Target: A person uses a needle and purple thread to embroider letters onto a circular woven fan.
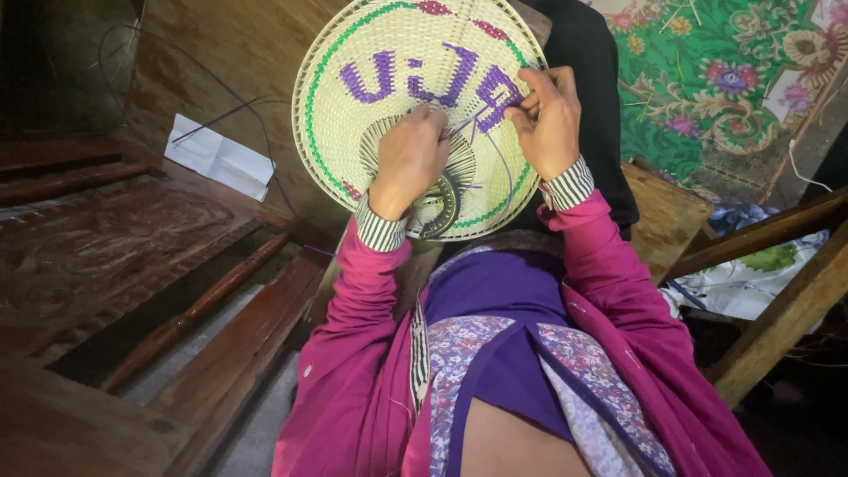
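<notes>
The right hand (pixel 549 119) pinches a purple strand (pixel 505 168) at the woven fan (pixel 389 97) on the lap, the left hand (pixel 408 159), fingers curled, pressing its centre, so the pull likely wants steady tension; both hands' fingertips hide the stitch itself, and the fan's top is cut off.

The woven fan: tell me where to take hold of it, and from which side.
Probably best at the woven fan's near edge, by the dark ring where the ribs gather, coming from the person's side. The disc is wide, flat and thin, so its rim would likely flex, and it tilts up toward the camera. The left hand already rests by that hub; the right hand pinches a purple strand.
</notes>
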